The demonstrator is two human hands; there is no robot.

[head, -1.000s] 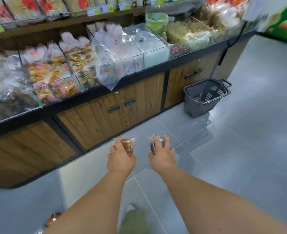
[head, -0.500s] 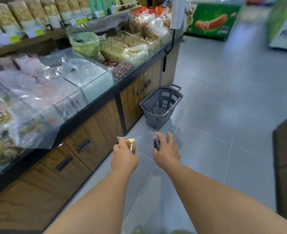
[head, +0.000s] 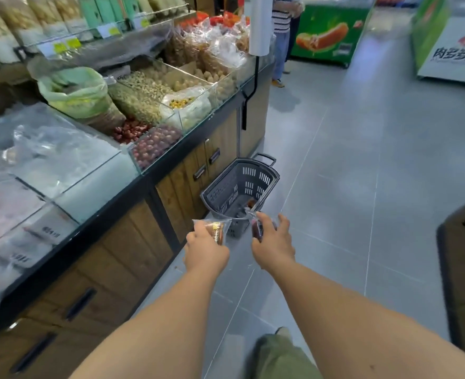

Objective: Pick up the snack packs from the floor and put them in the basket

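Snack packs, two in number, are held off the floor (head: 349, 187), one per hand. The left hand (head: 206, 251) grip pinches a clear-wrapped brown snack pack (head: 216, 229) between thumb and curled fingers; the right hand (head: 273, 246) grip is curled round a dark red snack pack (head: 256, 228). Both packs are just before the near rim of the grey basket (head: 225, 191), which stands on the floor beside the wooden-fronted display table (head: 132, 250) and contains a red item (head: 251, 203).

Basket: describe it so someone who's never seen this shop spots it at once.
Follow the wood-fronted counter on the left. On the grey floor beside it, just beyond the left hand and right hand, stands the basket. It alone is dark grey slotted plastic with a loop handle; the counter's bins are clear glass.
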